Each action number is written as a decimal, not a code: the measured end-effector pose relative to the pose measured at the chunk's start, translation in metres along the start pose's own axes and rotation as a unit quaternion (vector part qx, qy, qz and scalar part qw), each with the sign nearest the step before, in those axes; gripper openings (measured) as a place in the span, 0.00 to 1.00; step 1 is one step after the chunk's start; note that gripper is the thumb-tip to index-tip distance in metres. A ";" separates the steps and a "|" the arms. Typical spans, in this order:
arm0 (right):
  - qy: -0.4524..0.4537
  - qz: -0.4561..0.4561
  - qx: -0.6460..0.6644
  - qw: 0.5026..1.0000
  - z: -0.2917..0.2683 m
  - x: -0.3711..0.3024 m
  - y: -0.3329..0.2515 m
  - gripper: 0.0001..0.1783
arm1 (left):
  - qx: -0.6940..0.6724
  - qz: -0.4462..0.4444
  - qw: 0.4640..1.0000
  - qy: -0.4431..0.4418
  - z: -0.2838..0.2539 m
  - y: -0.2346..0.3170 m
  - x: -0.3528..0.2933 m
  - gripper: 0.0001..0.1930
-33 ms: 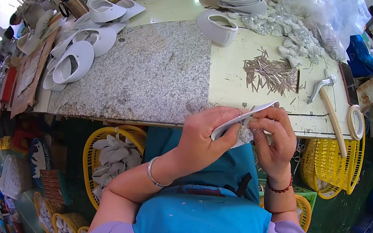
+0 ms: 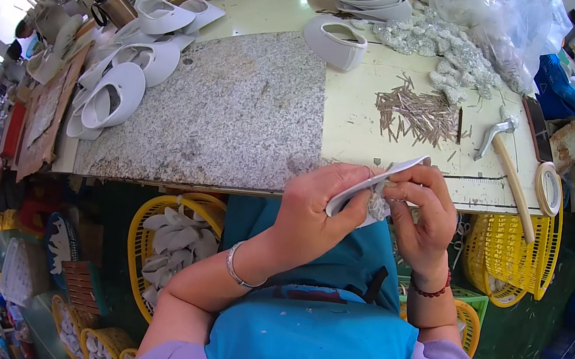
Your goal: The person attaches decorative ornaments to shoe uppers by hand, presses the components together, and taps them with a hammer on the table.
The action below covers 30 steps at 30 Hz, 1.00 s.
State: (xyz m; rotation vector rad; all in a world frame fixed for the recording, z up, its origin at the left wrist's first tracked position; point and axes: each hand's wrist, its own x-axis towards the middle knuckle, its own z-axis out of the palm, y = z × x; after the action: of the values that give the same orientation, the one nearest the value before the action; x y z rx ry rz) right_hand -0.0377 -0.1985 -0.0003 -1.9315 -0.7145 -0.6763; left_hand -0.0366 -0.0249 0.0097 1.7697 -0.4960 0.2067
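Presently, head view: our left hand [image 2: 311, 198] grasps a white curved piece [image 2: 400, 169], thumb on the nearer side, the other fingers behind it and partly hidden. The piece sits between our two hands, tilted, its upper end rising to the right, near the front edge of the bench [image 2: 362, 86] and above our blue apron [image 2: 314, 342]. A silvery ornament [image 2: 378, 203] shows against its nearer face. Our right hand [image 2: 422, 208] has its fingers curled in at that ornament and at the upper end of the piece; whether they pinch or merely press, we cannot tell.

Risks, as we judge them: if the left thumb slackens while the right fingers push, the piece could twist and the ornament slip askew. Squeezing too hard might crease the thin white edge. Should both grips loosen, it would probably drop into our lap.

Also noted: the hammer [image 2: 513, 178] lies with its wooden handle overhanging the bench edge, above a yellow basket [image 2: 509, 254]; a knock from the right elbow could tip it. A careless sleeve might scatter the loose heap of thin brownish sticks [image 2: 418, 115].
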 end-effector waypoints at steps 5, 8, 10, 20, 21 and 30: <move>0.037 0.013 -0.001 0.999 0.003 -0.003 -0.002 0.15 | 0.020 0.044 0.999 0.011 0.002 -0.004 0.002 0.12; 0.056 0.042 -0.041 0.997 0.001 -0.007 -0.003 0.13 | 0.033 0.057 0.998 0.007 0.002 -0.002 0.003 0.13; 0.065 0.016 -0.078 0.995 -0.001 0.002 -0.009 0.12 | 0.033 0.050 0.998 0.007 0.001 -0.001 0.003 0.13; -0.011 -0.005 -0.032 0.999 -0.011 0.007 0.001 0.11 | 0.003 0.028 0.999 -0.028 -0.004 0.002 0.003 0.12; -0.011 -0.006 -0.032 0.999 -0.010 0.006 0.001 0.11 | 0.000 0.037 0.999 -0.030 -0.004 0.002 0.003 0.12; 0.024 -0.084 -0.074 0.993 -0.001 0.004 -0.001 0.11 | 0.085 0.141 0.986 0.003 -0.002 -0.004 0.002 0.13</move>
State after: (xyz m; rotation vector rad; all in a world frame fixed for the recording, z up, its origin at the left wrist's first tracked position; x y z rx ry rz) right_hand -0.0355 -0.1986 0.0034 -1.9971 -0.8226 -0.9002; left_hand -0.0326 -0.0225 0.0071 1.8588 -0.7424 0.4643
